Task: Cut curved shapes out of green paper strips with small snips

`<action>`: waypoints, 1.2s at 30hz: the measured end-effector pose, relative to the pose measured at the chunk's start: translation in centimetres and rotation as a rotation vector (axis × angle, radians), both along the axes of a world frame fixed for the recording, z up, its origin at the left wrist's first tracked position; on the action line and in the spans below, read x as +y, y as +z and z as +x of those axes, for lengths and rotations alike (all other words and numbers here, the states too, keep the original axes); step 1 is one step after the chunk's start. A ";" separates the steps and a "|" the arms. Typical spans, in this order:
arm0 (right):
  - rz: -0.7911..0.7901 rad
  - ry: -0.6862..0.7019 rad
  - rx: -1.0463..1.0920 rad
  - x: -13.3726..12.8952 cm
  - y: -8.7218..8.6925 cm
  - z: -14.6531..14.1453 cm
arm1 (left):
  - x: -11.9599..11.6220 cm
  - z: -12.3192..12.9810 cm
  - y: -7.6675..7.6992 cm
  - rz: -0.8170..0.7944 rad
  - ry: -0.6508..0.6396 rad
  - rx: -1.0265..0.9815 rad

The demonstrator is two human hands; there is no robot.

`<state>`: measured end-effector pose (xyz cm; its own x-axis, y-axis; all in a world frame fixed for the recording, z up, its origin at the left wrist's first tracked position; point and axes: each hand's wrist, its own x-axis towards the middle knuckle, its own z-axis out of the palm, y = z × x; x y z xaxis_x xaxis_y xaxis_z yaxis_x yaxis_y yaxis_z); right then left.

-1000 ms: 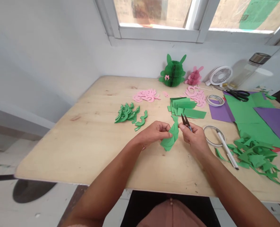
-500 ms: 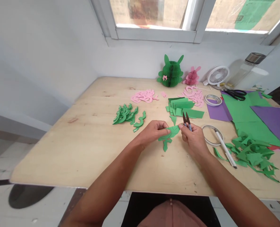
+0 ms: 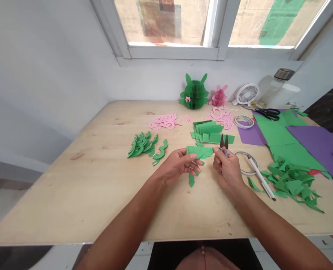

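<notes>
A folded strip of green paper [image 3: 199,150] with curved outlines on it is held up over the table between both hands. My left hand [image 3: 177,165] has its thumb on the strip's lower left part, its other fingers loosely curled beneath. Small snips with dark blades and blue handles [image 3: 224,141] are gripped in my right hand [image 3: 228,165], blades pointing away. The thumb of that hand also pinches the strip's right end. Below the strip, cut green scraps [image 3: 192,180] lie on the table, partly hidden by my left fingers.
Cut green pieces [image 3: 142,144], pink cutouts [image 3: 165,121] and green strips [image 3: 211,131] lie on the wooden table [image 3: 99,195]. To the right are a white pen [image 3: 261,178], green scraps [image 3: 295,182], tape [image 3: 244,122] and black scissors [image 3: 267,113]. Paper figures [image 3: 194,93] and a fan [image 3: 247,93] stand behind.
The green strip has been turned so its straight edge runs level on top. My left fingers have loosened and spread beneath it. The snips stay in my right hand; the view has shifted.
</notes>
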<state>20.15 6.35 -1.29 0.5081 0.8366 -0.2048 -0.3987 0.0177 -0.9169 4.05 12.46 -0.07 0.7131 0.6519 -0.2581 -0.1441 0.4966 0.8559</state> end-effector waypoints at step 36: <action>-0.009 0.160 -0.051 -0.7 0.1 -1.0 | -0.6 1.0 -0.1 0.053 0.396 0.047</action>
